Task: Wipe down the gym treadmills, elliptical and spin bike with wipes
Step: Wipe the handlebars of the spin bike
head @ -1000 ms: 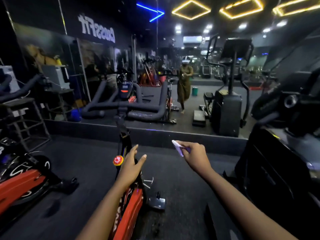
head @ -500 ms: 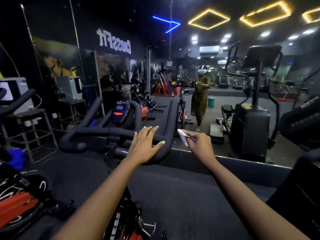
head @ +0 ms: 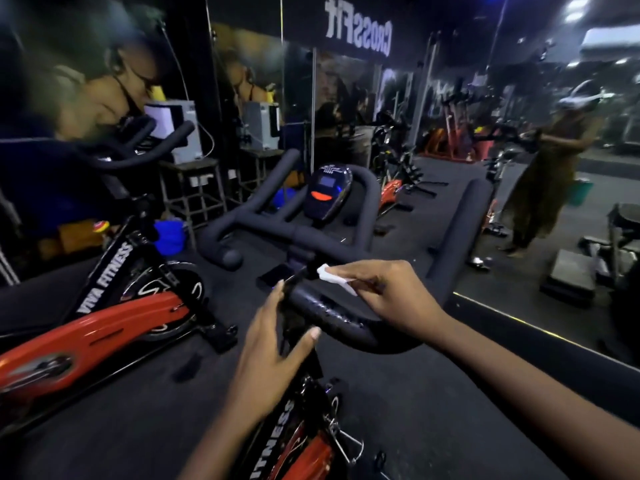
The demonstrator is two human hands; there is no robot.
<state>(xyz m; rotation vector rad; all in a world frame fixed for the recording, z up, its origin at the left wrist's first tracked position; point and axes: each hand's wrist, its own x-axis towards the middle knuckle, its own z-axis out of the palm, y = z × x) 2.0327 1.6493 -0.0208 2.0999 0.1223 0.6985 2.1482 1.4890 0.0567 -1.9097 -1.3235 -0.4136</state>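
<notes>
The right hand [head: 391, 301] pinches a small white wipe [head: 331, 277] between thumb and curled fingers. It holds the wipe at the top of the near loop of the black padded handlebar [head: 334, 317], which belongs to the spin bike [head: 306, 455] directly below the camera. Wet glints show on the padding just under the wipe.

The left hand [head: 273, 344] holds nothing. Its fingers are mostly straight, with the tips against the near end of the same bar, and the thumb is spread out on the other side of the stem.

The bike's dark console [head: 327, 195], with a small screen and a red mark, stands upright between the 2 forward horns of the handlebar. The frame below is red and black with white lettering.

A second spin bike [head: 104, 317], red with "VIVA FITNESS" on its frame, stands to the left on the dark floor [head: 433, 393]. Behind it a white box [head: 180, 129] sits on a metal stool [head: 194, 192].

A wall mirror [head: 519, 265] ahead shows a blurred reflection of the person [head: 547, 168] and mirrored lettering above
</notes>
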